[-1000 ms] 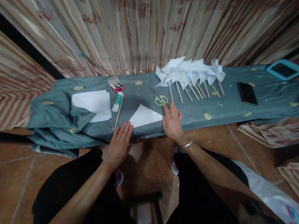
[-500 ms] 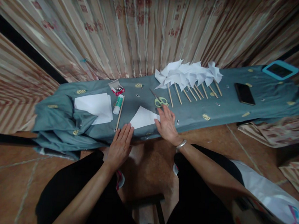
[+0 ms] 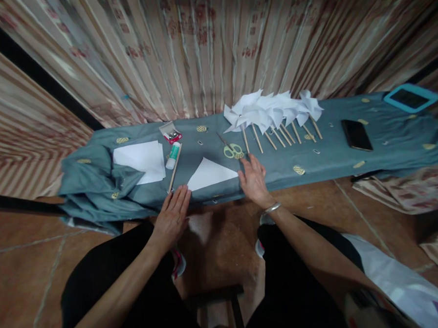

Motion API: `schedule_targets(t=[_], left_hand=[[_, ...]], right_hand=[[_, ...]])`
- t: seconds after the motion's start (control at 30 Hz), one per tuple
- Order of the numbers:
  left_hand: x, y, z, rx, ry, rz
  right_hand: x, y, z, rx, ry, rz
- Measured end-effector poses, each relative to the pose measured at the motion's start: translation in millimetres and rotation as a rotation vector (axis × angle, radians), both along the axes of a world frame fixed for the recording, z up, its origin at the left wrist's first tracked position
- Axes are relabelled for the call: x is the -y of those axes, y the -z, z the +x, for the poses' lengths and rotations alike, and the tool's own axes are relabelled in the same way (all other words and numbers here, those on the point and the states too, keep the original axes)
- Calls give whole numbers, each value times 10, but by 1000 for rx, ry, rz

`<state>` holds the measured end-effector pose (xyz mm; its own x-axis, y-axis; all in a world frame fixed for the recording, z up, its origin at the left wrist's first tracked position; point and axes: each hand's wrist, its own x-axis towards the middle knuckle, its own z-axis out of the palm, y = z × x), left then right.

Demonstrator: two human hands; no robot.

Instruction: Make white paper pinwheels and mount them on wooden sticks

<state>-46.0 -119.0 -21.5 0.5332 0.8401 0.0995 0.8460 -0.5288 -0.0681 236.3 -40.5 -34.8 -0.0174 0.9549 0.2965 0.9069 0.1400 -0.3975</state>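
Observation:
A folded white paper triangle (image 3: 211, 175) lies on the green cloth between my hands. My left hand (image 3: 173, 211) rests flat at its left corner, fingers stretched out. At the right corner is my right hand (image 3: 254, 179), its fingers extended on the cloth beside the paper tip. Neither hand grips anything. Green-handled scissors (image 3: 233, 150) lie just beyond the triangle. A thin wooden stick (image 3: 174, 168) and a glue stick (image 3: 173, 155) lie side by side past my left fingertips.
White paper pinwheels (image 3: 271, 110) on wooden sticks stand in a row at the back. A stack of white paper (image 3: 140, 161) and an open red box of pins (image 3: 170, 132) lie left. A black phone (image 3: 356, 135) and a blue-framed tablet (image 3: 411, 97) lie right.
My right hand has slid a little to the right, off the paper's tip, uncovering that corner. The left hand stays by the left corner. The view has shifted slightly.

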Motion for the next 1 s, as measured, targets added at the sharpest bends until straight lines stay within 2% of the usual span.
schedule_targets(t=[0.33,0.5,0.57,0.73,0.9,1.0], left_hand=[[34,-26,14,-10,-12,9],[66,-5,39,6,-26,9],[75,15,50,23,-38,12],[82,69,70,62,-69,2],[90,134,75,116,-77,24],[97,163,74,126,-83,29]], right_hand=[[4,2,8,-54,8,36],[-23,-49,-21,-138,-70,31],[-62,-60,-24,-202,-98,14],[-236,-41,-4,-562,-102,-12],[-431,26,-13,-661,-81,-77],[-476,-2,-10,-671,-96,-116]])
